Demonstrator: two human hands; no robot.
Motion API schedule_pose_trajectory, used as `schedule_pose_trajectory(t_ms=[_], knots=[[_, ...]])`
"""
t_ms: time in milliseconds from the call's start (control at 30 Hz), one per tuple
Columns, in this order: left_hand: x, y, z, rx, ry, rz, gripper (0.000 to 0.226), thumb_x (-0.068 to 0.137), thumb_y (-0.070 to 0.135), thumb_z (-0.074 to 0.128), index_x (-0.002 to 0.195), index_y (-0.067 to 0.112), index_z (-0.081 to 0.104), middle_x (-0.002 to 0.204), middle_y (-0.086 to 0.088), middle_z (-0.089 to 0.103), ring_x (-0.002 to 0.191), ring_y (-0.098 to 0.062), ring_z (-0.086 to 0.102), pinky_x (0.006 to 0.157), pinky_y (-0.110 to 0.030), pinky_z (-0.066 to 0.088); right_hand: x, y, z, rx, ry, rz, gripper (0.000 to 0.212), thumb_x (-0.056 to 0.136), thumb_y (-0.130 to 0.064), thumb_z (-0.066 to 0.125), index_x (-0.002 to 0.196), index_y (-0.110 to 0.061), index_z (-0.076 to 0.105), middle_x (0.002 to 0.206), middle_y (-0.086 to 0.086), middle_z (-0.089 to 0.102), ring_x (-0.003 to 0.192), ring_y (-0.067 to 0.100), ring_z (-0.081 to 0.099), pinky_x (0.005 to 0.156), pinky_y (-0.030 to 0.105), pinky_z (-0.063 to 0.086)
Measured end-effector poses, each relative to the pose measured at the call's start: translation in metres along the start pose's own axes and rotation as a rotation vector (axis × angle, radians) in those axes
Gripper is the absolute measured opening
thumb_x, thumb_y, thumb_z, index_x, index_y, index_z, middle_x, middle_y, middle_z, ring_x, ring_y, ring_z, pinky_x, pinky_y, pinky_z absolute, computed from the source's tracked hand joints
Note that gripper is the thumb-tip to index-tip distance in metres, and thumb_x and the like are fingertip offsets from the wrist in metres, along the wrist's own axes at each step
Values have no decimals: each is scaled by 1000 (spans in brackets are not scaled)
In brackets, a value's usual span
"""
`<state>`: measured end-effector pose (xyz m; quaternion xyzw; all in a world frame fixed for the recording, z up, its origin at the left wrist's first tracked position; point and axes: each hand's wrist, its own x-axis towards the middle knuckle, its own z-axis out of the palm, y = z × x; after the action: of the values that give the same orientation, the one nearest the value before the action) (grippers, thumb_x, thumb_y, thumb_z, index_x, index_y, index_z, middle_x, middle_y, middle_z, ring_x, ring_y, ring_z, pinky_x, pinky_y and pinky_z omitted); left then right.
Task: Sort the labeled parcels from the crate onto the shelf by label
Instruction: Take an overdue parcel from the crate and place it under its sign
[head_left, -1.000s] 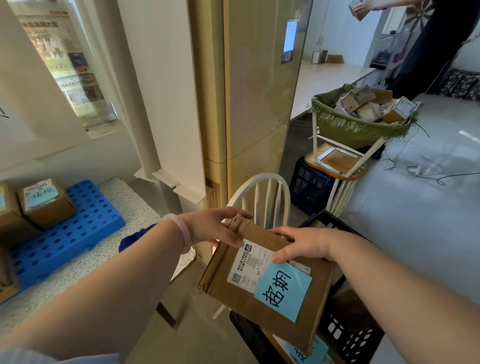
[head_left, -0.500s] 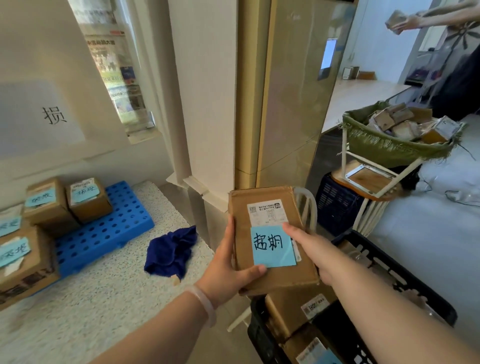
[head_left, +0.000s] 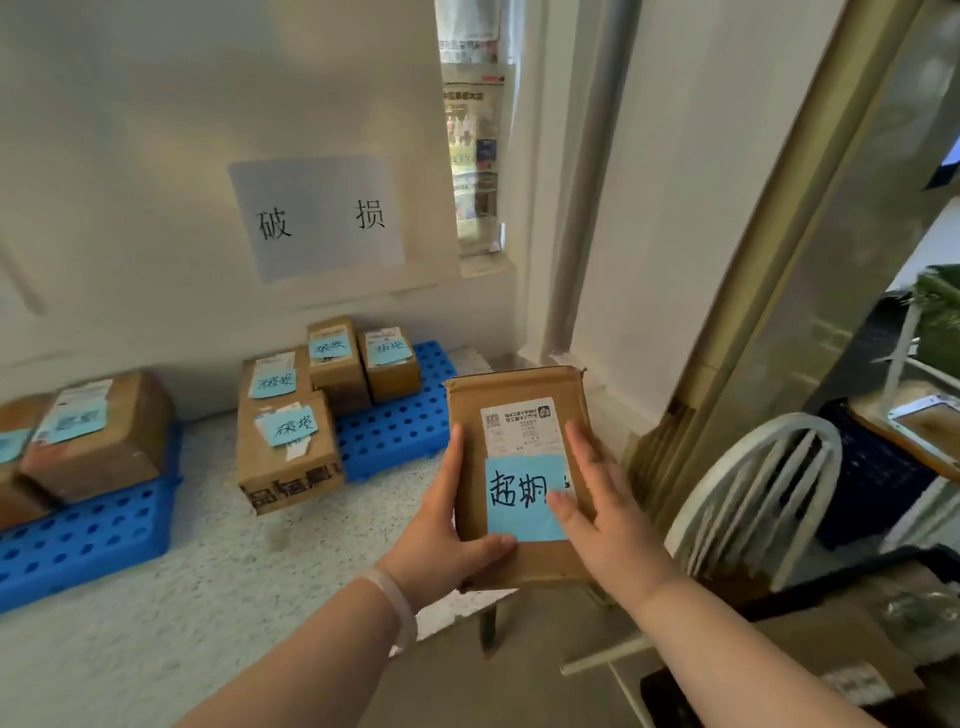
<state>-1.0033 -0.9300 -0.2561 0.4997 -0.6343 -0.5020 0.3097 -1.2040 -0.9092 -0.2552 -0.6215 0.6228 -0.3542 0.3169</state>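
I hold a flat brown parcel upright in front of me, over the edge of the speckled shelf. It carries a white shipping label and a blue note with handwritten characters. My left hand grips its left side and lower edge. My right hand rests against its right side, thumb on the blue note. Several brown parcels with blue notes sit on the shelf under a wall sign. The black crate is at the lower right with parcels inside.
Two blue perforated pallets lie on the shelf, one under the sign and another to the left with more parcels. A white chair back stands right of the parcel. A tall beige cabinet rises at the right.
My view has swung left toward the shelf and wall sign. The parcel has come up from the crate, turned upright and moved toward the shelf, held in both hands throughout.
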Motion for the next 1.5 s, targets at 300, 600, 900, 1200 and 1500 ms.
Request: schedule_pose_trajectory(t_ms=[300, 600, 900, 1200, 1500], knots=[[-72, -57, -196, 1, 180, -82, 115, 83, 16, 77, 130, 70, -13, 131, 21, 32, 118, -6, 47, 90, -26, 54, 30, -117, 182, 52, -197, -154, 68, 92, -38, 63, 136, -69, 21, 157, -23, -1, 142, 6, 20, 110, 37, 43], [-142, -126, -336, 87, 369, -306, 116, 76, 29, 81, 138, 62, -11, 135, 7, 28, 126, -15, 38, 106, -35, 42, 34, -193, 337, 84, -434, -167, 76, 85, -32, 75, 132, -65, 26, 155, -13, 20, 141, 9, 22, 112, 28, 32], [-165, -176, -387, -20, 505, -415, 106, 74, 35, 79, 133, 74, 0, 136, 10, 39, 118, -12, 49, 96, -39, 52, 62, -224, 413, 6, -644, -110, 79, 86, -35, 73, 146, -56, 26, 148, -16, 21, 132, 4, 24, 113, 27, 24], [-176, -205, -425, -140, 631, -573, 99, 86, 18, 74, 148, 52, 5, 118, 21, 47, 98, -5, 58, 65, -13, 52, 94, -249, 482, -58, -883, -135, 78, 90, -32, 69, 149, -49, 22, 156, -6, 19, 137, 11, 23, 116, 32, 23], [-197, -237, -473, -289, 699, -646, 95, 87, 25, 73, 148, 54, 5, 120, 15, 38, 92, 0, 51, 62, -14, 46, 106, -290, 548, -189, -1017, -123, 79, 92, -38, 66, 151, -51, 15, 160, -8, 12, 145, 17, 18, 116, 35, 23]])
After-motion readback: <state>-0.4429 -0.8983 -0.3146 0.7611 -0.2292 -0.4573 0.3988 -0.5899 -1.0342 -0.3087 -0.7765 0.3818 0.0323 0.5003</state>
